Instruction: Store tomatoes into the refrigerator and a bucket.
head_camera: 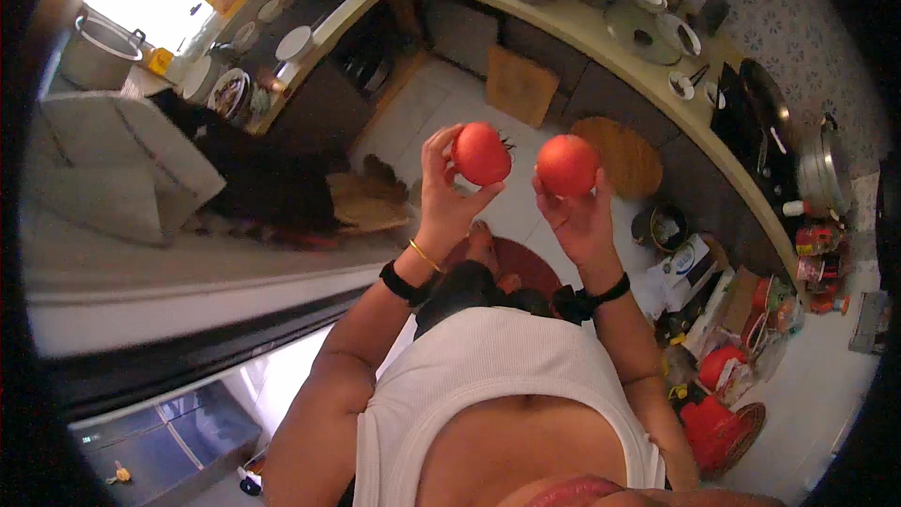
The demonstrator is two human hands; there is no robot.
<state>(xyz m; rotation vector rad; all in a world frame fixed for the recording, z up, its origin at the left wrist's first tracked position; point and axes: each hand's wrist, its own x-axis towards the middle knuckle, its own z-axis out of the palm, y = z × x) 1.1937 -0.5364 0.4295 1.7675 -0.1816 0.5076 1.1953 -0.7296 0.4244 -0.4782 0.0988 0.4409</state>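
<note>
Two red tomatoes are held up side by side above the tiled floor, with a gap between them. My left hand (450,190) grips one tomato (481,153) between its thumb and fingers; green sepals show on that tomato's right side. The other tomato (568,165) rests on the raised fingertips of my right hand (578,215), which hold it from below. A gold bangle (425,255) and a black band circle my left wrist, and another black band (611,289) is on my right wrist.
A curved-looking counter (598,49) with pans, bowls and lids runs across the top and right. A square board (521,86) and a round wooden board (619,157) lean against the cabinets. Boxes and bags lie at lower right; a large pot (102,53) stands at upper left.
</note>
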